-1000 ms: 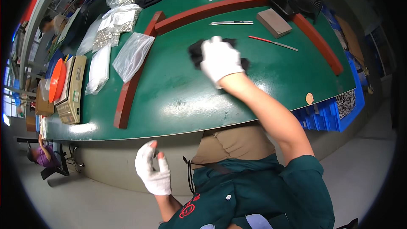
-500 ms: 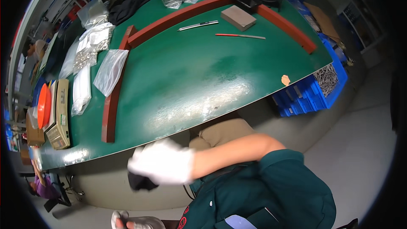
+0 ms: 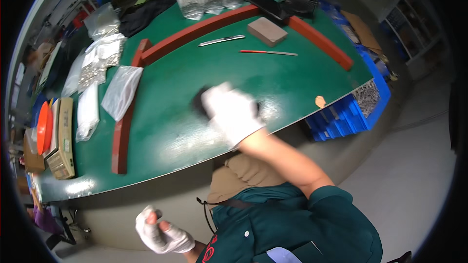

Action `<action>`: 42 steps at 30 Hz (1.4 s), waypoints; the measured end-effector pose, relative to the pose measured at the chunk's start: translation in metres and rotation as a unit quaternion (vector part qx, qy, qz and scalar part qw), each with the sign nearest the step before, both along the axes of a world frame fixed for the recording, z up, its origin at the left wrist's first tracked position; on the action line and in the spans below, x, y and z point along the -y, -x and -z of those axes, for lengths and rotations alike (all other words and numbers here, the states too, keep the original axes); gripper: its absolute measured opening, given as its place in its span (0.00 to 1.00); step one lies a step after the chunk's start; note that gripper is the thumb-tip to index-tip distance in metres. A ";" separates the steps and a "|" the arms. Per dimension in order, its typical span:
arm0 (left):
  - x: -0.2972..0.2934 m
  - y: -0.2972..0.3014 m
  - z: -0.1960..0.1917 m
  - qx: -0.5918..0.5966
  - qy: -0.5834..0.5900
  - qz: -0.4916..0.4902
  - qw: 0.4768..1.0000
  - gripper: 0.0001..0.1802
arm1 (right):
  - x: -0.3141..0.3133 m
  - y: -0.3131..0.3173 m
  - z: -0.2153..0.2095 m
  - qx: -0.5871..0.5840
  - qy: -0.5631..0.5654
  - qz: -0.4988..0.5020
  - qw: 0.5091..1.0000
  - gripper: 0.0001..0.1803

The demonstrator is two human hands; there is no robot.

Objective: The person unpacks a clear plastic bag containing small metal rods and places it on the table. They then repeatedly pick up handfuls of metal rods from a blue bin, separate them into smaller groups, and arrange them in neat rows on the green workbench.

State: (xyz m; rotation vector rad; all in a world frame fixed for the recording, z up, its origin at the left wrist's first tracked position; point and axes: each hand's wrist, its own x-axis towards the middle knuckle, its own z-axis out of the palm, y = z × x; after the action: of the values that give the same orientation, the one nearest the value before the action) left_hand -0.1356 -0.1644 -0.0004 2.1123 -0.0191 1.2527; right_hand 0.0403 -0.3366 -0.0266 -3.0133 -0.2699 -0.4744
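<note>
The right hand point(image 3: 233, 112), in a white glove, lies in the middle of the frame on the green table point(image 3: 195, 78), pressed palm-down over a dark cloth point(image 3: 199, 103) that shows only as a black patch at the hand's left edge and a sliver at its right. The fingers look curled over the cloth, though motion blur hides how firmly they grip. The cloth sits directly under this hand, near the table's front edge, so the right hand is by far the nearer one. The left hand point(image 3: 161, 231), also gloved, hangs at the lower left of the frame, below the table edge and well apart from the cloth, loosely closed on nothing visible. A red pencil point(image 3: 268, 52) and a brown block point(image 3: 266, 31) lie beyond, toward the upper centre.
</note>
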 end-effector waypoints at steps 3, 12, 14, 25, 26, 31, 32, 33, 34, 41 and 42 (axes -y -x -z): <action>0.002 -0.003 -0.004 -0.001 -0.052 0.058 0.997 0.15 | -0.102 0.054 0.007 -0.014 -0.143 -0.365 0.920 0.04; -0.030 0.031 0.009 -0.032 -0.006 -0.068 0.997 0.11 | -0.047 -0.085 -0.044 -0.052 -0.233 -0.127 0.963 0.12; -0.031 0.031 0.016 -0.059 -0.005 -0.069 0.996 0.11 | -0.026 -0.134 -0.015 -0.064 -0.175 -0.014 0.982 0.15; -0.027 0.028 0.005 -0.074 -0.049 -0.079 0.993 0.15 | -0.123 -0.130 0.021 0.029 -0.015 -0.206 0.978 0.11; -0.029 0.030 0.006 -0.077 -0.058 -0.082 0.992 0.13 | -0.121 -0.123 0.021 0.035 -0.024 -0.236 0.971 0.12; -0.029 0.030 0.010 -0.103 -0.079 -0.060 0.990 0.11 | -0.140 -0.014 0.003 -0.007 -0.071 -0.452 0.889 0.10; -0.026 0.027 0.008 -0.083 -0.083 -0.037 0.992 0.12 | -0.148 0.021 -0.006 -0.016 -0.084 -0.500 0.862 0.06; -0.021 0.021 0.004 -0.065 -0.087 -0.009 0.994 0.12 | -0.157 0.053 -0.005 -0.014 -0.087 -0.553 0.828 0.06; -0.017 0.017 0.000 -0.045 -0.094 0.014 0.994 0.13 | -0.171 0.089 0.007 -0.070 -0.049 -0.576 0.813 0.07; -0.030 0.054 -0.010 0.003 -0.094 -0.076 0.993 0.12 | -0.184 0.139 0.019 -0.626 -0.216 -0.577 0.478 0.16; -0.037 0.066 -0.009 -0.012 -0.113 -0.101 0.988 0.11 | -0.188 0.141 0.040 -0.645 -0.331 -0.570 0.388 0.16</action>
State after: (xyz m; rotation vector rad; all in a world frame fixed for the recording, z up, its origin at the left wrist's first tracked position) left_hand -0.2018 -0.1278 0.0085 2.3725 0.0692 1.3986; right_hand -0.1011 -0.1491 -0.0664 -1.0169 -1.2592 1.3801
